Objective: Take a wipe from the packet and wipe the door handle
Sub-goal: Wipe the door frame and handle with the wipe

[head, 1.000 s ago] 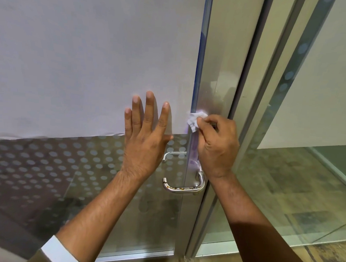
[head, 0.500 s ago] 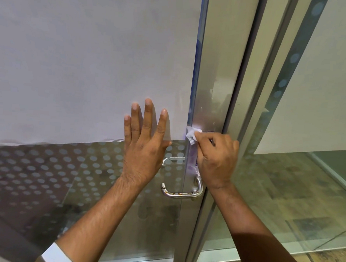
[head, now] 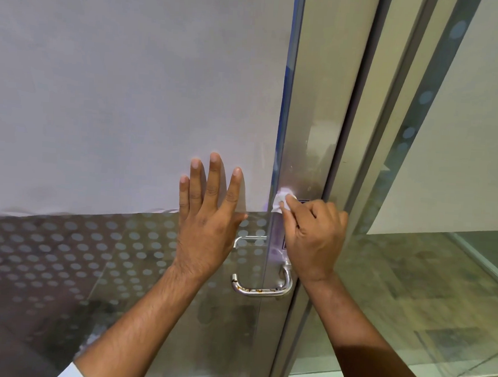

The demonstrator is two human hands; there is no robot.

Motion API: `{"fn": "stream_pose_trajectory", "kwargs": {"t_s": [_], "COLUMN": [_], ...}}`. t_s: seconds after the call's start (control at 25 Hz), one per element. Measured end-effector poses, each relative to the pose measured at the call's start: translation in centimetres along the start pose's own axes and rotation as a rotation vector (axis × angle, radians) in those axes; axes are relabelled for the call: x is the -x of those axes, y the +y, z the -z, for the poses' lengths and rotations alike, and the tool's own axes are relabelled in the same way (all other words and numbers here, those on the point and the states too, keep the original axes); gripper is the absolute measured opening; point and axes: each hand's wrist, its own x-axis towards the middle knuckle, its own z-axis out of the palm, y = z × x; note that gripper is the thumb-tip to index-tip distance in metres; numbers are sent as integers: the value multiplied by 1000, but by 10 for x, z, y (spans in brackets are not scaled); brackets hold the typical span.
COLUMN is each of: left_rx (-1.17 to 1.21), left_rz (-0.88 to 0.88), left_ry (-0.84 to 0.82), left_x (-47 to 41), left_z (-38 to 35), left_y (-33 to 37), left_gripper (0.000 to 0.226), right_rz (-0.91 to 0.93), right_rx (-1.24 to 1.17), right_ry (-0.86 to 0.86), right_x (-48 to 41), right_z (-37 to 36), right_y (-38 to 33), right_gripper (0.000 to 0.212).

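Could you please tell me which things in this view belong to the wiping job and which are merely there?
Part of the job:
- wipe, pinched in the right hand
- door handle, a metal lever below that hand
- left hand, flat on the glass door

Merely there:
- white sheet covering the upper glass
- floor tiles beyond the door

The wipe [head: 282,196], a small crumpled white wad, sits pressed against the door's metal edge strip, above the door handle [head: 260,289], a silver U-shaped lever with rusty-brown specks along its lower bar.
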Motion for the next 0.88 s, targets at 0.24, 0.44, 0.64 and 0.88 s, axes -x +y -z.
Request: {"fn": "stream_pose_trajectory", "kwargs": {"t_s": [0.24,0.44,0.64,0.88], "left_rx": [5,2,2,12], "left_rz": [2,-5,10,7], "left_ry": [9,4,-10,-1], "left_x": [0,1,1,1], "left_z": [0,-1,-1,0], "left_y": [-1,-2,0,-2], "left_gripper": [94,91,90,88], "right_rz": [50,-40,-20,145], "right_rx": [61,11,-36,149], "right_ry": [-230,-177,-37,-446], "right_x": [61,37,6,86], "right_z": [-6,0,-2,-6], "right_y": [3,0,-2,22], "right_gripper": [15,8,11,22]}}
